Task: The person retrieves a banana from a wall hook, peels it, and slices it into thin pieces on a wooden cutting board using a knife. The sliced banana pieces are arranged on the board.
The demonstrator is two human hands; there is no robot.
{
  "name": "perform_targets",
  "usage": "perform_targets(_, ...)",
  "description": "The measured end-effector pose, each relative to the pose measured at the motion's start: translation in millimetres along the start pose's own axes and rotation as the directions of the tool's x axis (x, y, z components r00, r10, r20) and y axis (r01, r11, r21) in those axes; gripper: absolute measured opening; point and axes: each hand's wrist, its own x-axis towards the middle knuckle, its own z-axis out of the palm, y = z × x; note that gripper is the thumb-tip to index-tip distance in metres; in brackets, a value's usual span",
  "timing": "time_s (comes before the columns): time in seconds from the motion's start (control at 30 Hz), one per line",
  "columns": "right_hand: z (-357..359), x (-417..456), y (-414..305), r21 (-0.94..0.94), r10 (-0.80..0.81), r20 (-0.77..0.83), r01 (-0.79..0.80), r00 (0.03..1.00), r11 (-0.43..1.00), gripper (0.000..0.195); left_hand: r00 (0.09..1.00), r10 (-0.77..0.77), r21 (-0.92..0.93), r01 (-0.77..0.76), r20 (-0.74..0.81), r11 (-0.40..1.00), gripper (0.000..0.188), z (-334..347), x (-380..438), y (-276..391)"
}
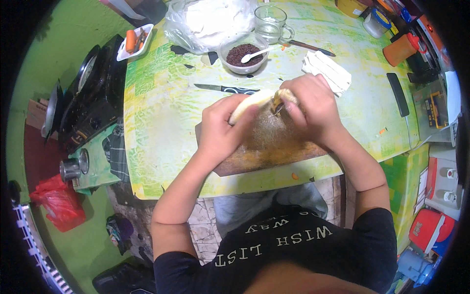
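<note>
My left hand (224, 125) grips a pale, peeled banana (253, 104) above a worn wooden cutting board (271, 147). At the banana's far end, my right hand (312, 106) pinches a yellow-brown banana peel (284, 96) with dark patches. Behind the left hand lies a knife (224, 88) with a dark patterned handle. A folded white wrapper or paper packet (326, 71) rests just beyond the right hand. Farther back stands a clear plastic bowl (243, 70) of chocolate sprinkles (238, 53), with a white plastic spoon (253, 55) in it.
A glass mug (271, 25), a clear plastic bag of white contents (209, 22) and a second knife (312, 47) lie at the back. To the left are a white tray of carrots (145, 46) and a black stove (99, 81). A phone-like black device (397, 93) with a cable lies right.
</note>
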Motion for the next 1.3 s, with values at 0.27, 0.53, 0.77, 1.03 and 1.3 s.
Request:
perform_targets(0.27, -13.1, 9.4, 10.2, 0.214, 0.181, -0.056, -0.165, 0.982, 0.963, 0.021, 0.929, -0.240, -0.702, 0.369, 0.281, 0.609, 0.042, -19.7, 7.8, -10.0)
perform_targets(0.53, -20.8, 31.6, 12.2, 0.184, 0.258, 0.176, -0.289, 0.950, 0.939, 0.023, 0.950, -0.275, -0.853, 0.265, 0.150, 0.450, 0.041, -38.8, 19.9, -18.4)
perform_targets(0.77, -15.4, 145.5, -11.4, 0.128, -0.001, 0.217, -0.028, 0.976, 0.991, 0.023, 0.924, -0.373, -0.838, 0.140, -0.081, 0.528, 0.033, -49.3, 29.1, -37.4)
perform_targets(1.03, 115.1, 299.3, -16.5, 0.210, -0.048, 0.400, -0.041, 0.915, 0.977, 0.031, 0.899, -0.399, -0.668, 0.185, -0.181, 0.721, 0.027, -37.4, 32.6, -50.7)
perform_targets(1.3, 239.8, 372.7, -12.4, 0.076, -0.125, 0.285, 0.107, 0.950, 0.991, 0.030, 0.925, -0.363, -0.609, 0.225, -0.112, 0.761, 0.028, -25.1, 35.9, -61.9)
